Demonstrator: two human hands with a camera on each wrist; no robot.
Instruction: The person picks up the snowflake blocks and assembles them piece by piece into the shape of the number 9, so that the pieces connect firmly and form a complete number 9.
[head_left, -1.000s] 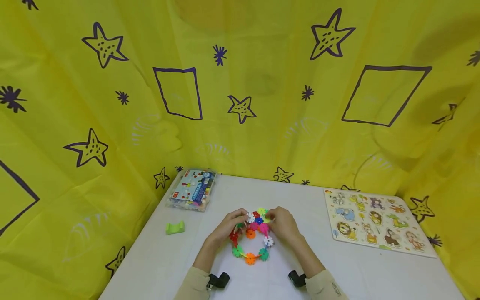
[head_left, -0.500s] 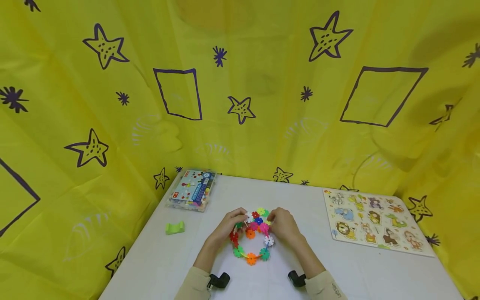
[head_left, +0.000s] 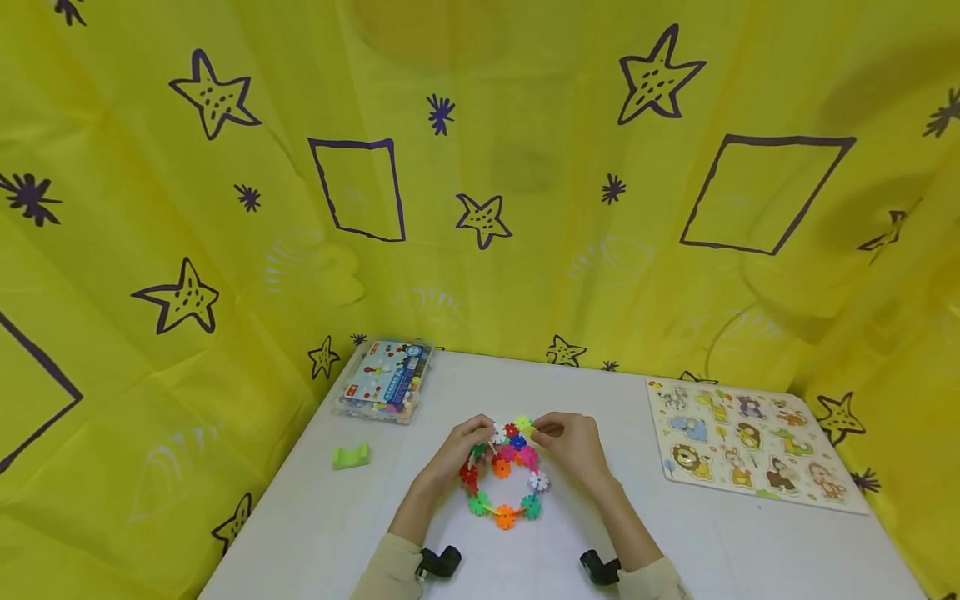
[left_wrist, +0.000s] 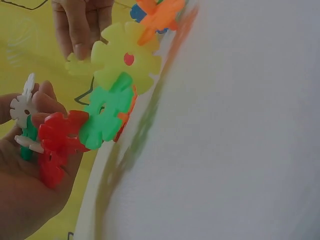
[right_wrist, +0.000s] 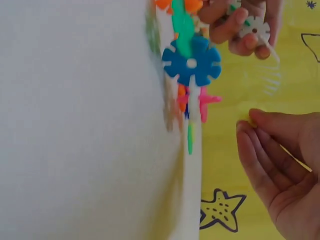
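A ring of colourful notched snowflake discs stands on the white table between my hands. My left hand grips its far left side, with white discs at the thumb and fingers and red discs against the palm. Between thumb and fingertips, my right hand pinches a small yellow disc near the ring's far right side. Fingers mostly cover that disc in the right wrist view. A larger pale yellow disc and a green one belong to the ring's near part.
A clear box of small parts with a printed label stands at the back left. In front of it lies a light green block. An animal puzzle board lies at the right. Yellow patterned cloth hangs behind the table.
My right hand has shifted slightly up and right, its fingers now pinching at the far right of the ring. My left hand keeps its grip, and the ring barely moves.
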